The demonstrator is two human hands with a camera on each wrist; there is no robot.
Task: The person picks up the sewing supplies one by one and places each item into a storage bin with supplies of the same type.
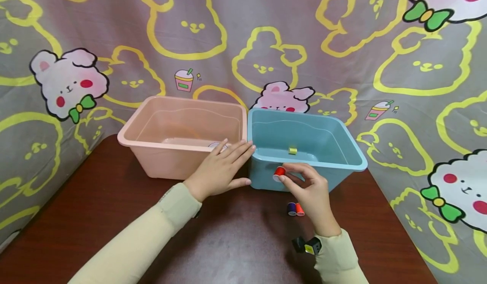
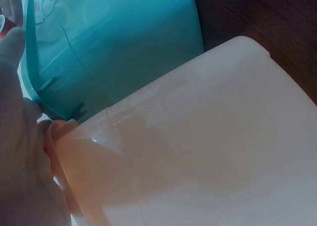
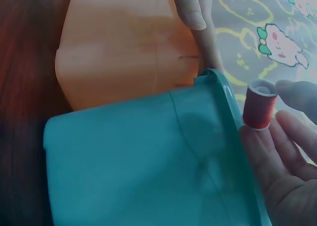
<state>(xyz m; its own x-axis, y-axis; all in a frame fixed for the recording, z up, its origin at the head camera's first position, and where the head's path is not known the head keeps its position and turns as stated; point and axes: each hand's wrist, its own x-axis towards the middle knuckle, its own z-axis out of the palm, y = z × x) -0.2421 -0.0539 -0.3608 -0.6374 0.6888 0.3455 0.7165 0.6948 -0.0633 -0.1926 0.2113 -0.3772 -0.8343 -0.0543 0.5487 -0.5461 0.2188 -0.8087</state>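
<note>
Tabletop (image 1: pixel 228 246) — navy spool (image 1: pixel 291 209), head view only; right fingers (image 3: pixel 260 156) pinch red spool (image 3: pixel 258 107).

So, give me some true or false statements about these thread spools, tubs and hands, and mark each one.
1. The right hand pinches a red thread spool. True.
2. Both hands hold spools. False: the left hand rests at the rim of the pink tub, holding none.
3. A yellow thread spool lies inside the blue tub. True.
4. The tubs hold every spool. False: a dark blue spool and an orange spool sit side by side on the table.
</note>
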